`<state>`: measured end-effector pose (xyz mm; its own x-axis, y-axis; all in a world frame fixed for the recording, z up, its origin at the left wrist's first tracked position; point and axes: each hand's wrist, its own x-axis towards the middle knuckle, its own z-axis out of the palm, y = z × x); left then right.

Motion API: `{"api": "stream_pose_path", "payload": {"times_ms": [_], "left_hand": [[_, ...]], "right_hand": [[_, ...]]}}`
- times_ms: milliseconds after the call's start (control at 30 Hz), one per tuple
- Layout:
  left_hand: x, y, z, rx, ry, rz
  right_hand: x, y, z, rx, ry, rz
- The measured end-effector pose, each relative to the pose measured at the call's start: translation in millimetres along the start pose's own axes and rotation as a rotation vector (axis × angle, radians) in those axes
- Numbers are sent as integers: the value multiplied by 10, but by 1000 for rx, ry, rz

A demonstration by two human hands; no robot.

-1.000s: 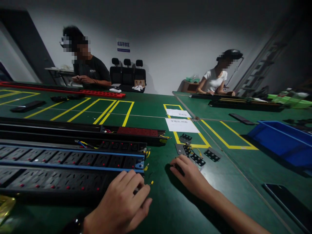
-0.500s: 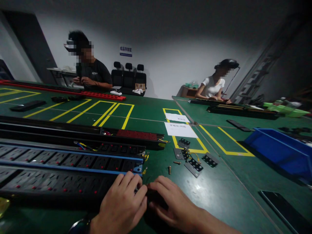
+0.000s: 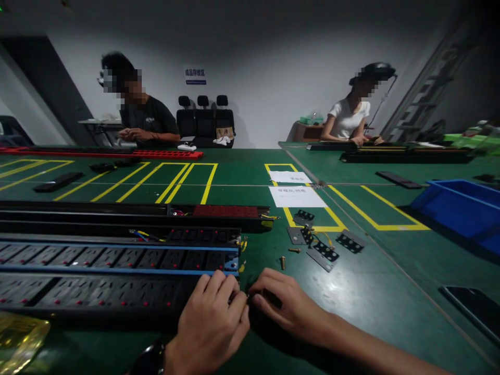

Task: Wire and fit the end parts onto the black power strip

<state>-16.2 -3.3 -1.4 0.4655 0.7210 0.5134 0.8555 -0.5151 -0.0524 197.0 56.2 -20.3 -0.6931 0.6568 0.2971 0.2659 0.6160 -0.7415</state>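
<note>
My left hand point(image 3: 214, 317) lies over the right end of the nearest black socket strip point(image 3: 117, 297), fingers curled round its end. What its fingertips pinch is hidden. Just right of that end, my right hand point(image 3: 283, 302) has its fingers bent and thumb near the fingertips; anything between them is too dark to make out. Behind the near strip lies a blue-edged socket strip point(image 3: 156, 259). Two screws, one upright-looking point(image 3: 283, 262) and one on its side point(image 3: 294, 250), rest on the green table beside several black perforated brackets point(image 3: 350, 241).
Two black rails, one with a red module point(image 3: 225, 211), lie further back. White paper sheets point(image 3: 297, 197), a blue bin point(image 3: 464, 213), a phone point(image 3: 474, 307) and a yellow shiny packet point(image 3: 23, 338) are around. Two people point(image 3: 146, 117) point(image 3: 347, 117) work across the table.
The view has shifted, so the strips and both hands sit further right in the picture. My right hand has moved slightly away from my left, with more space between them.
</note>
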Motion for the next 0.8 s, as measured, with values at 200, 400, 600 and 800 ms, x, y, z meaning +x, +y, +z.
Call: {"api": "stream_pose_path", "payload": {"times_ms": [200,400,600,800], "left_hand": [[8,-4,-6,-30,-5,4],[1,-18,17,-28,9,16],[0,-21,11,3,-12,46],[6,-31,25,-3,-22,48]], "right_hand": [[-6,0,-11,-23,-41,-68],[-1,-9,-19,-8,-16,-19],[9,-29,-28,27,37,-19],[5,8,17,-40,20,-93]]}}
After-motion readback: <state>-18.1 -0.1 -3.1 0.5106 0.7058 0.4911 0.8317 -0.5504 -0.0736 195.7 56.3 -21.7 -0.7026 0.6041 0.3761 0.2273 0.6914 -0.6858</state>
